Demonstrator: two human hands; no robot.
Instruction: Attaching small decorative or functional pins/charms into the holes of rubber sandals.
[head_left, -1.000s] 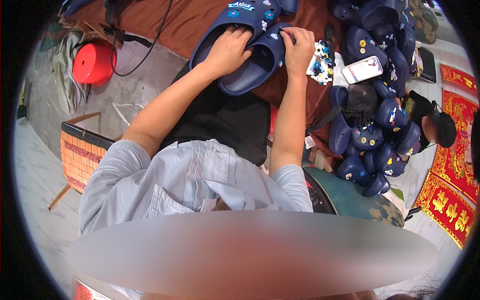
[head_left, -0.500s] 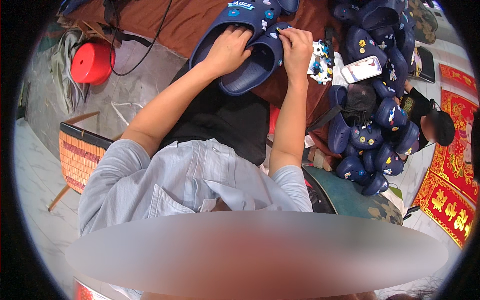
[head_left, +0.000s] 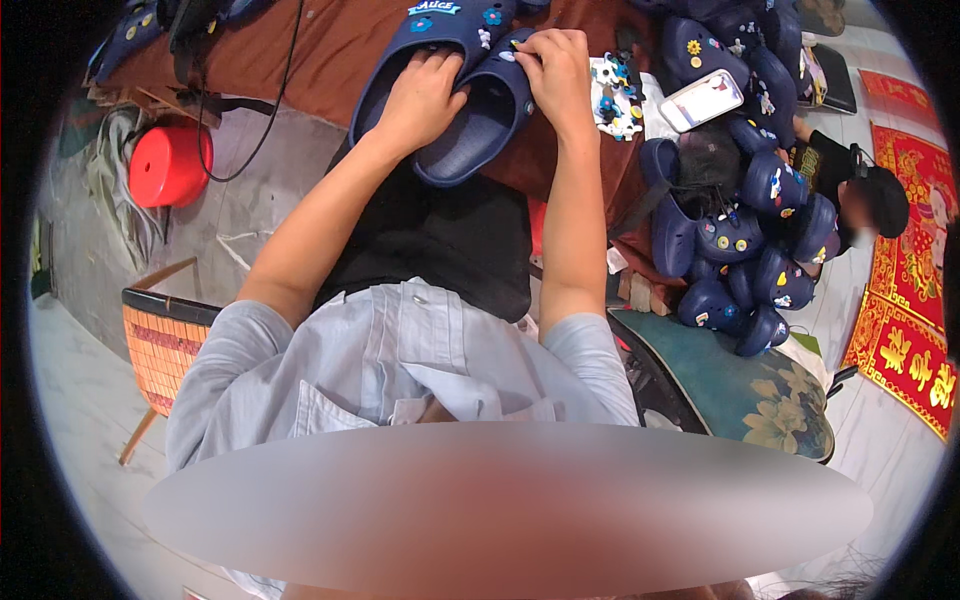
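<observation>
Two navy-blue foam clogs sit side by side on the brown-covered table, their toes pointing away from me. The left clog (head_left: 372, 88) has blue flower charms and a lettered charm on its upper. My left hand (head_left: 415, 105) reaches in where the two clogs meet, fingers bent and partly hidden, gripping the right clog (head_left: 468, 150) near its opening. On that clog's upper, my right hand (head_left: 558, 80) pinches a small yellow-green charm (head_left: 515, 45) between thumb and forefinger. Beside it lies a cluster of loose white, blue and yellow charms (head_left: 620, 100).
A phone (head_left: 702, 100) with a lit screen lies right of the charms. Several decorated navy clogs (head_left: 730, 235) are piled at the right, near a person in a dark cap (head_left: 880, 205). A red stool (head_left: 168, 165), a chair (head_left: 165, 345) and a black cable (head_left: 285, 105) are at the left.
The whole view has shifted, so the table, clogs and hands appear further left and slightly higher. Both hands stay at the same clogs, with the right fingers still on the charm.
</observation>
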